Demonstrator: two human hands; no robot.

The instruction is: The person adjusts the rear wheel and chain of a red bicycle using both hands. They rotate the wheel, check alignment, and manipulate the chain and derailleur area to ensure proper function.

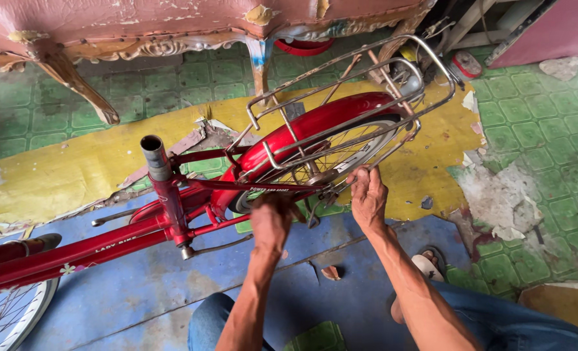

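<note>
A red bicycle (pixel 107 244) stands in front of me, its rear wheel (pixel 331 156) under a red mudguard (pixel 315 123) and a chrome rear rack (pixel 367 84). The open seat tube (pixel 152 153) has no saddle. My left hand (pixel 271 220) is blurred and closed at the rear stay near the wheel hub; what it holds is hidden. My right hand (pixel 368 195) touches the wheel rim and rack stay at the hub side, fingers curled on them.
A worn pink sofa with carved wooden legs (pixel 74 81) stands behind the bicycle. The floor is peeling green, yellow and blue paint (pixel 139 286). My knees in jeans (pixel 529 325) and a sandalled foot (pixel 429 263) are below. A second wheel (pixel 9 315) shows at lower left.
</note>
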